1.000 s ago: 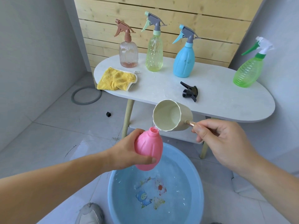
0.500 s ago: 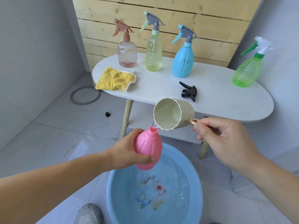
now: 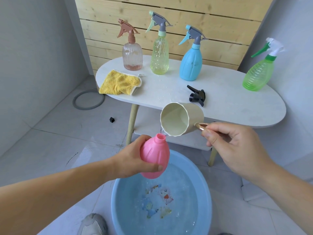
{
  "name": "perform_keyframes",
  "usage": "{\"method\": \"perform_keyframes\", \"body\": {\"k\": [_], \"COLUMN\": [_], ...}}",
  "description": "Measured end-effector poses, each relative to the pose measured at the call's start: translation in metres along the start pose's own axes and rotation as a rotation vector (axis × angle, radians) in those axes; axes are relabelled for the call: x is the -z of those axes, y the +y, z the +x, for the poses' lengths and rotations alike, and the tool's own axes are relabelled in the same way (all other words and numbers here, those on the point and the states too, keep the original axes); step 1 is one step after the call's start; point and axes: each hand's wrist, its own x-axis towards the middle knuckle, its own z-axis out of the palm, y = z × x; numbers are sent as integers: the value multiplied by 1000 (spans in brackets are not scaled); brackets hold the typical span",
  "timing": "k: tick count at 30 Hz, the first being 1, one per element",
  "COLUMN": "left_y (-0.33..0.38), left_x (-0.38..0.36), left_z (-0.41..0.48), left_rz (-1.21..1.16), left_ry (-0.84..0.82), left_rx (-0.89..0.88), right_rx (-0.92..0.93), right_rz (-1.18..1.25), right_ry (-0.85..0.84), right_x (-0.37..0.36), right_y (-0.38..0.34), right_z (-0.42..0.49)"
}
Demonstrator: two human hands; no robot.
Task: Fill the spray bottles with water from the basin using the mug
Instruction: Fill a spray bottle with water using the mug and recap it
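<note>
Pink bottle (image 3: 155, 156), round like an egg, top off, held above the blue basin (image 3: 205, 197) in front of the white table (image 3: 237, 106). Gripped by the left hand (image 3: 130, 160), fingers curled round its belly. Cream mug (image 3: 181, 118) tipped right at the open neck, thin water running out. Handle pinched by the right hand (image 3: 237, 148), thumb and fingers pressed on it. Water in the basin, blurry cartoon pictures on the bottom.

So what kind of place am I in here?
Probably a home balcony or utility corner, hard to say which: grey floor tiles, a slatted wood panel behind, a low white table of spray bottles, and a water basin on the floor.
</note>
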Motion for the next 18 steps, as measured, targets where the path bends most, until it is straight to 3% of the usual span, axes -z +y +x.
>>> {"method": "perform_keyframes", "body": {"k": [18], "left_y": [-1], "left_x": [-2], "left_z": [2], "left_rz": [-3], "left_ry": [-1], "left_rx": [-7], "right_rx": [132], "right_rz": [-88], "right_ry": [21], "right_x": [0], "right_y": [6], "right_z": [3]}}
